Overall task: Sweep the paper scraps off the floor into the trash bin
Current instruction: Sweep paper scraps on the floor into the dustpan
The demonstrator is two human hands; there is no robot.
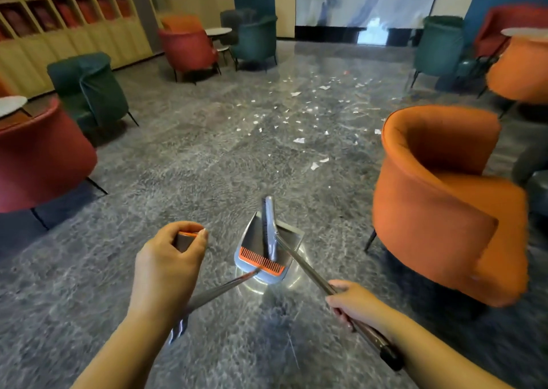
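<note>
Left hand (166,258) grasps dustpan handle (186,239) | right hand (353,302) grasps broom pole (305,265) | paper scraps (299,140) well ahead | advice: carry dustpan (261,258) close, sweep inward in short strokes.

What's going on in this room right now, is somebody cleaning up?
Yes, a person is about to sweep. The left hand grips the top of the dustpan handle, and the right hand holds the broom handle. The broom head sits in the dustpan, just ahead of the hands. White paper scraps lie scattered farther along the grey marble floor, between the armchairs, none swept yet. An orange armchair stands close on the right. No trash bin is in view.
</note>
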